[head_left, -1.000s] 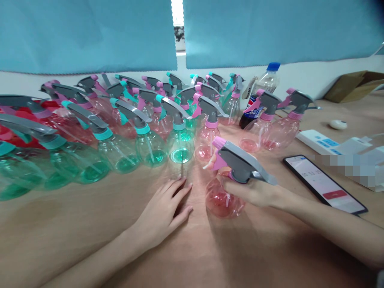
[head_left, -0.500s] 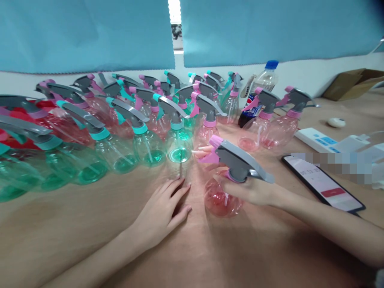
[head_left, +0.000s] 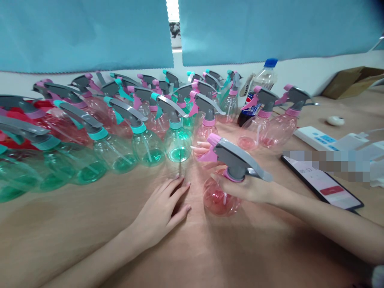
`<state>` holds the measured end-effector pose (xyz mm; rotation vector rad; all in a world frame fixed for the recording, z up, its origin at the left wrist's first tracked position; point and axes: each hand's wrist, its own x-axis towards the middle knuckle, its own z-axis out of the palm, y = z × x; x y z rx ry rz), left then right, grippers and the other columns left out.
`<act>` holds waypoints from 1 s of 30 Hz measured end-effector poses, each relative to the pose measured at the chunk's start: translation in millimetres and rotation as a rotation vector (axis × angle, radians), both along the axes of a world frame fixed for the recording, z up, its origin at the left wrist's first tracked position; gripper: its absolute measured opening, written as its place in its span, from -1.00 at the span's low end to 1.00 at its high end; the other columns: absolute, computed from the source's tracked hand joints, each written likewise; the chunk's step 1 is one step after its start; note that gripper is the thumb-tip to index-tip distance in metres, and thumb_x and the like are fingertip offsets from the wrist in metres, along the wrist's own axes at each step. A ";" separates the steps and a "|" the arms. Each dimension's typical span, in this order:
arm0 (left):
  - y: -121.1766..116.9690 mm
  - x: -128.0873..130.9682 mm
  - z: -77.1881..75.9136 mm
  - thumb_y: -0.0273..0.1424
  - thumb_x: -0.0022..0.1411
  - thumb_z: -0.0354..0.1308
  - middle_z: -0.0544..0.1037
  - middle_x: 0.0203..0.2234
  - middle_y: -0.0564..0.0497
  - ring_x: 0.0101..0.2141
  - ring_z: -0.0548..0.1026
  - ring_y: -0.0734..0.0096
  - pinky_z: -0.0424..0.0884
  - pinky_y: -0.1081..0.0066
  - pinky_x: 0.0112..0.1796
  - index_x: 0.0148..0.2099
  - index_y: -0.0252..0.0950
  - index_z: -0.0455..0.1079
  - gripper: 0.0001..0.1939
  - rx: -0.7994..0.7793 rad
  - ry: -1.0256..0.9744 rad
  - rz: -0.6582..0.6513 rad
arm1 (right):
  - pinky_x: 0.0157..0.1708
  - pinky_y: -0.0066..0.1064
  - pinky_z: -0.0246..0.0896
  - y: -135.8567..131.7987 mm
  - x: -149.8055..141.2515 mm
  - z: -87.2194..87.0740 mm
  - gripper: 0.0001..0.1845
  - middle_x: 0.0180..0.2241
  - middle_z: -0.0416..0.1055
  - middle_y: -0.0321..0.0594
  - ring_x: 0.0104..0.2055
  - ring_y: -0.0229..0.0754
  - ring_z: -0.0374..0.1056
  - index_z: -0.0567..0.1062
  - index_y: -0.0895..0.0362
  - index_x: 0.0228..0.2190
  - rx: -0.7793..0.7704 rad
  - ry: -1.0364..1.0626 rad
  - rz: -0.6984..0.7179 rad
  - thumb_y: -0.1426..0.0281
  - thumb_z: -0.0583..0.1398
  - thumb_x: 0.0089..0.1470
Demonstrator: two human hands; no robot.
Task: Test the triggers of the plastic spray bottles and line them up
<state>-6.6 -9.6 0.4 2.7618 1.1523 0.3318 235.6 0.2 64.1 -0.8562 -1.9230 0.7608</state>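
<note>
My right hand (head_left: 246, 186) is wrapped round the neck of a pink spray bottle (head_left: 220, 198) with a grey trigger head (head_left: 237, 162) and pink nozzle; one finger reaches forward under the nozzle. The bottle stands on the wooden table (head_left: 75, 232) in front of me. My left hand (head_left: 163, 212) lies flat on the table just left of the bottle, fingers stretched out, holding nothing. Directly behind it stands a green spray bottle (head_left: 178, 146).
Several green and pink spray bottles (head_left: 120, 132) crowd the table's left and back. Two pink ones (head_left: 276, 124) and a cola bottle (head_left: 258, 90) stand at right. A phone (head_left: 322, 182), a white power strip (head_left: 318, 140) and a cardboard box (head_left: 351, 82) lie further right. Blue curtains hang behind.
My right hand has shifted the pink bottle slightly left and away from me, and a finger now reaches out under the nozzle. The left hand has stayed flat.
</note>
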 end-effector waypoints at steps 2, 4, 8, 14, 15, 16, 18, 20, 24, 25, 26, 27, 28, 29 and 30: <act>0.2 0.1 0.5 -0.20 0.38 -0.05 0.27 0.21 -0.22 0.18 0.24 0.01 0.21 -0.05 0.13 0.25 -0.32 0.22 -0.51 0.000 0.000 -0.001 | -0.24 -0.30 0.48 0.6 0.2 -2.1 -0.71 -0.46 0.39 -0.34 -0.33 -0.20 0.44 0.42 0.04 -0.22 0.003 0.021 0.001 0.52 0.11 -0.03; 0.2 0.2 1.0 -0.20 0.38 -0.05 0.28 0.21 -0.22 0.18 0.24 0.01 0.20 -0.05 0.13 0.25 -0.32 0.22 -0.52 0.000 0.001 -0.002 | -0.24 -0.29 0.48 0.7 0.3 -3.1 -0.71 -0.48 0.37 -0.35 -0.35 -0.21 0.43 0.42 0.03 -0.23 0.004 0.022 0.004 0.51 0.10 -0.03; -0.1 0.3 1.4 -0.20 0.39 -0.05 0.28 0.21 -0.21 0.18 0.24 0.02 0.20 -0.05 0.13 0.25 -0.31 0.21 -0.52 0.001 0.000 -0.002 | -0.27 -0.32 0.48 0.3 0.4 -3.5 -0.80 -0.49 0.37 -0.35 -0.38 -0.23 0.43 0.43 0.04 -0.36 -0.013 0.022 0.017 0.54 0.10 -0.04; -0.9 0.5 0.5 -0.20 0.39 -0.05 0.28 0.21 -0.20 0.18 0.23 0.02 0.22 -0.02 0.12 0.24 -0.30 0.23 -0.53 0.002 -0.005 0.006 | -0.25 -0.31 0.48 0.2 0.6 -0.5 -0.85 -0.46 0.41 -0.33 -0.39 -0.25 0.41 0.39 0.05 -0.46 -0.028 0.009 0.032 0.54 0.10 -0.05; -1.0 0.5 0.5 -0.20 0.39 -0.05 0.28 0.21 -0.20 0.18 0.23 0.03 0.22 -0.01 0.12 0.24 -0.30 0.22 -0.53 0.001 -0.005 0.006 | -0.25 -0.31 0.48 -0.1 0.7 0.5 -0.86 -0.47 0.40 -0.33 -0.40 -0.25 0.40 0.39 0.05 -0.47 -0.024 -0.003 0.035 0.53 0.10 -0.04; -1.1 0.5 0.5 -0.20 0.38 -0.04 0.28 0.21 -0.20 0.18 0.24 0.03 0.21 -0.01 0.13 0.24 -0.30 0.22 -0.53 -0.001 -0.005 0.006 | -0.26 -0.31 0.48 -0.5 0.8 1.7 -0.86 -0.49 0.40 -0.34 -0.41 -0.25 0.40 0.39 0.05 -0.48 -0.020 -0.015 0.037 0.53 0.10 -0.04; -1.1 0.6 0.6 -0.21 0.38 -0.03 0.27 0.21 -0.20 0.19 0.24 0.03 0.20 -0.02 0.14 0.25 -0.30 0.21 -0.53 -0.006 -0.003 0.006 | -0.27 -0.32 0.48 -1.4 1.0 4.3 -0.86 -0.49 0.41 -0.34 -0.42 -0.25 0.40 0.40 0.05 -0.48 -0.022 -0.041 0.027 0.53 0.10 -0.04; -1.0 0.6 0.7 -0.21 0.38 -0.03 0.27 0.22 -0.20 0.19 0.23 0.02 0.18 -0.02 0.14 0.25 -0.30 0.21 -0.53 -0.008 -0.003 0.004 | -0.29 -0.35 0.48 -2.2 1.1 6.6 -0.84 -0.48 0.43 -0.32 -0.40 -0.25 0.42 0.41 0.05 -0.47 -0.028 -0.056 0.014 0.55 0.09 -0.05; -0.8 0.9 1.0 -0.21 0.38 -0.04 0.26 0.22 -0.21 0.19 0.23 0.02 0.19 -0.03 0.14 0.25 -0.30 0.21 -0.52 -0.008 -0.007 -0.001 | -0.30 -0.38 0.48 -2.6 1.1 8.7 -0.83 -0.53 0.39 -0.35 -0.38 -0.24 0.43 0.37 0.05 -0.49 -0.010 -0.042 0.003 0.56 0.09 -0.09; -0.7 0.9 1.1 -0.21 0.38 -0.04 0.27 0.22 -0.21 0.19 0.23 0.02 0.19 -0.04 0.14 0.25 -0.30 0.21 -0.52 -0.006 -0.008 -0.001 | -0.30 -0.38 0.48 -2.6 1.1 8.5 -0.84 -0.53 0.37 -0.35 -0.37 -0.23 0.44 0.36 0.05 -0.49 -0.007 -0.032 0.004 0.56 0.09 -0.09; -0.7 0.9 1.2 -0.20 0.38 -0.04 0.27 0.22 -0.20 0.19 0.23 0.02 0.19 -0.04 0.14 0.25 -0.30 0.21 -0.52 -0.007 -0.006 -0.002 | -0.30 -0.37 0.48 -2.7 1.2 8.2 -0.85 -0.54 0.36 -0.35 -0.36 -0.22 0.44 0.35 0.05 -0.49 -0.010 -0.027 0.006 0.55 0.09 -0.10; -0.6 0.9 1.4 -0.20 0.39 -0.04 0.27 0.22 -0.20 0.19 0.23 0.02 0.18 -0.04 0.14 0.25 -0.30 0.21 -0.52 -0.008 -0.004 -0.001 | -0.31 -0.37 0.48 -2.8 1.4 7.8 -0.85 -0.54 0.35 -0.36 -0.36 -0.22 0.44 0.35 0.04 -0.49 -0.013 -0.024 0.004 0.55 0.08 -0.10; -0.5 0.8 1.5 -0.20 0.39 -0.05 0.27 0.22 -0.21 0.19 0.23 0.02 0.19 -0.03 0.14 0.25 -0.30 0.21 -0.52 -0.009 -0.003 0.000 | -0.30 -0.36 0.48 -3.1 1.5 7.4 -0.84 -0.55 0.35 -0.36 -0.37 -0.22 0.44 0.35 0.04 -0.47 -0.015 -0.026 0.001 0.54 0.08 -0.10; -0.4 0.7 1.6 -0.20 0.39 -0.04 0.27 0.22 -0.20 0.19 0.23 0.03 0.19 -0.03 0.14 0.25 -0.30 0.21 -0.52 -0.011 -0.003 0.001 | -0.30 -0.35 0.48 -3.5 1.7 7.1 -0.83 -0.55 0.35 -0.36 -0.37 -0.21 0.44 0.37 0.03 -0.45 -0.014 -0.031 -0.004 0.54 0.09 -0.11; -0.3 0.5 1.6 -0.20 0.38 -0.04 0.27 0.21 -0.20 0.19 0.23 0.03 0.19 -0.03 0.14 0.25 -0.30 0.20 -0.52 -0.011 -0.003 0.003 | -0.29 -0.35 0.47 -3.9 2.0 6.9 -0.81 -0.54 0.36 -0.36 -0.36 -0.21 0.44 0.39 0.03 -0.42 -0.011 -0.039 -0.013 0.54 0.09 -0.11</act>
